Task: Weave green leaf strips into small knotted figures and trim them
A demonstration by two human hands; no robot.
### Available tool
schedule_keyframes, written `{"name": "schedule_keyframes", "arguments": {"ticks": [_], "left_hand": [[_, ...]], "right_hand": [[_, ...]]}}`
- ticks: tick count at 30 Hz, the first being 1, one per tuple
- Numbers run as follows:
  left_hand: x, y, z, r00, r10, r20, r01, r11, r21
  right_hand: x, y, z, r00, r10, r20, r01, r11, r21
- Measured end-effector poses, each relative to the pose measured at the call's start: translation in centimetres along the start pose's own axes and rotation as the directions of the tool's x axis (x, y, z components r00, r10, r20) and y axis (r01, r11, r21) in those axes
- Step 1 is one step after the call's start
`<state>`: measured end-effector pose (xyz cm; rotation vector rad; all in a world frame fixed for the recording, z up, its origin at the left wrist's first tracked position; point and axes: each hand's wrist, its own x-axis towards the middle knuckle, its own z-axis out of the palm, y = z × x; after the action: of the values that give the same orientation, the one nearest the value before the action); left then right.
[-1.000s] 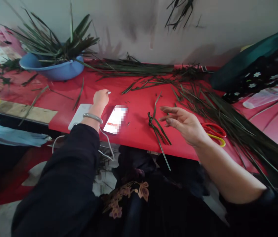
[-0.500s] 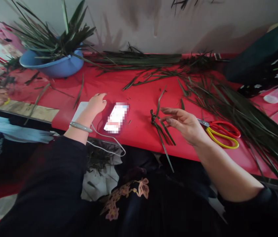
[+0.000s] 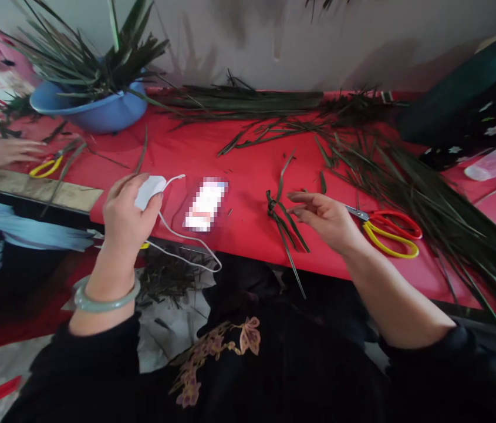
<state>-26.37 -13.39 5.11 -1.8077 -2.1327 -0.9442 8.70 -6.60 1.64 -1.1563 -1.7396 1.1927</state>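
My left hand (image 3: 127, 208) is wrapped round a flat white power bank (image 3: 149, 189) over the table's front edge. A white cable (image 3: 181, 238) loops from it past the edge, its small plug pointing right. To its right lies a phone (image 3: 206, 204), its lit screen blurred out. My right hand (image 3: 322, 220) hovers with loosely bent fingers apart and nothing in them. Just left of those fingertips is a knotted bundle of green leaf strips (image 3: 271, 204), with ends trailing over the edge. Scissors (image 3: 391, 230) with one red and one yellow handle lie beside my right wrist.
Long leaf strips (image 3: 406, 176) cover the right side of the red table (image 3: 177, 147), and more (image 3: 252, 101) lie along the wall. A blue basin (image 3: 93, 120) full of leaves stands back left. Another person's hand (image 3: 1, 151) is at far left near other scissors (image 3: 47, 167).
My left hand has come back from beside the phone and now grips the power bank, lifted and turned. The other person's hand has released the scissors at left. My right hand is almost still.
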Motion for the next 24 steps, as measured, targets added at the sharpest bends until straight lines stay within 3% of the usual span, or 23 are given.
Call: {"name": "schedule_keyframes", "arguments": {"ticks": [1, 2, 3, 5, 7, 9, 12, 13, 16, 19, 21, 24], "left_hand": [[-1.2, 1.4, -0.4, 0.997, -0.059, -0.05, 0.051, 0.988, -0.143], [-2.4, 3.0, -0.3, 0.991, -0.131, -0.031, 0.116, 0.95, -0.291], [-3.5, 4.6, 0.3, 0.978, -0.21, -0.019, 0.177, 0.866, -0.468], [-5.1, 7.9, 2.6, 0.95, -0.235, 0.206, 0.309, 0.606, -0.733], [-5.8, 10.7, 5.7, 0.866, -0.222, 0.448, 0.5, 0.352, -0.791], [-5.7, 12.9, 8.7, 0.765, -0.24, 0.598, 0.637, 0.146, -0.757], [-5.3, 14.5, 11.5, 0.622, -0.256, 0.74, 0.763, -0.015, -0.646], [-5.3, 14.7, 11.9, 0.603, -0.256, 0.756, 0.772, -0.054, -0.634], [-5.6, 14.7, 12.5, 0.592, -0.263, 0.762, 0.767, -0.106, -0.633], [-6.1, 14.6, 12.6, 0.618, -0.227, 0.753, 0.762, -0.064, -0.644], [-6.2, 14.8, 12.5, 0.658, -0.164, 0.735, 0.743, -0.02, -0.669], [-6.2, 15.6, 12.3, 0.72, -0.036, 0.693, 0.693, 0.003, -0.721]], "right_hand": [[0.2, 0.2, 0.0, 1.0, -0.01, 0.006, 0.01, 0.989, -0.146], [0.3, 0.4, 0.1, 1.0, -0.01, 0.02, 0.015, 0.95, -0.311], [0.5, 0.6, 0.2, 0.999, 0.01, 0.046, 0.013, 0.884, -0.466], [1.0, 1.0, 0.4, 0.994, 0.074, 0.082, 0.003, 0.725, -0.689], [1.5, 1.4, 0.7, 0.993, 0.098, 0.062, -0.01, 0.606, -0.795], [2.2, 1.8, 1.2, 0.996, 0.09, 0.006, -0.046, 0.563, -0.825], [3.1, 2.6, 1.8, 0.982, 0.184, 0.035, -0.084, 0.596, -0.799], [3.3, 3.0, 2.0, 0.979, 0.199, 0.04, -0.096, 0.627, -0.773], [3.2, 3.9, 2.1, 0.989, 0.145, 0.028, -0.101, 0.804, -0.586], [2.1, 4.4, 1.9, 0.996, 0.09, 0.025, -0.081, 0.967, -0.243], [1.1, 4.4, 1.6, 0.995, 0.096, 0.031, -0.094, 0.995, -0.042], [-0.3, 3.9, 1.1, 0.995, 0.089, 0.052, -0.094, 0.989, 0.115]]}}
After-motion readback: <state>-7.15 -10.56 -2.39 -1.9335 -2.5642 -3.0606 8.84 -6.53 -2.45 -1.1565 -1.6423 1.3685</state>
